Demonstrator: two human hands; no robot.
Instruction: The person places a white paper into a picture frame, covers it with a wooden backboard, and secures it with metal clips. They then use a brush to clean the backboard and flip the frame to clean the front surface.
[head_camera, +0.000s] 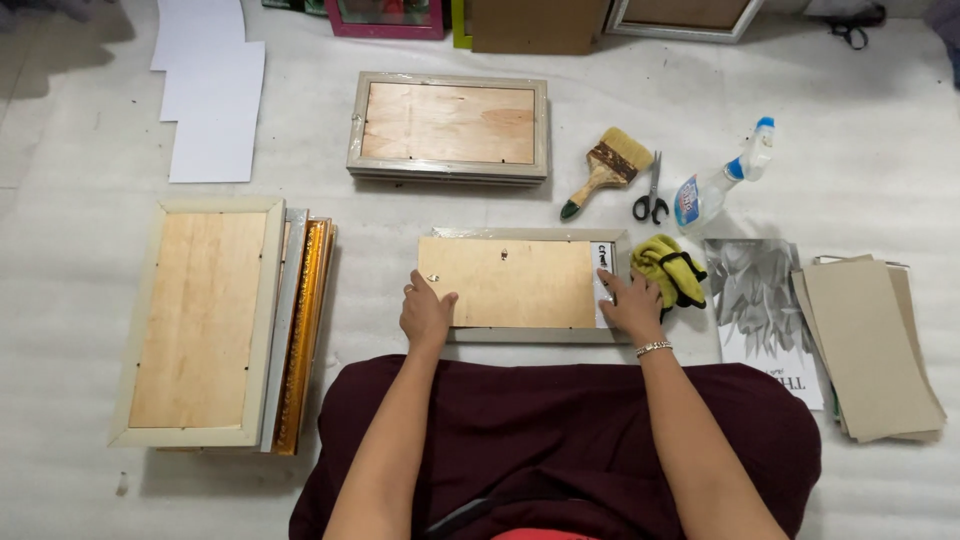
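The picture frame (520, 335) under the hands has a matt plywood backing board (505, 282) with pale painted wood edges. The cloth (668, 268) beside it is soft yellow fabric. The brush (606, 170) has a wooden handle and light bristles. The spray bottle (720, 188) is clear glossy plastic. The floor covering (80, 240) looks white, matt and slightly rough.

A yellow cloth (668, 270) lies just right of the right grip. Beyond it rest a paintbrush (607, 170), black-handled scissors (651, 192) and a spray bottle (720, 185). Farther right lie a grey printed sheet (762, 300) and stacked cardboard panels (870, 345). A frame stack (448, 125) sits ahead of both grips; another frame stack (200, 320) lies well left of the left grip, with white sheets (210, 100) beyond it.
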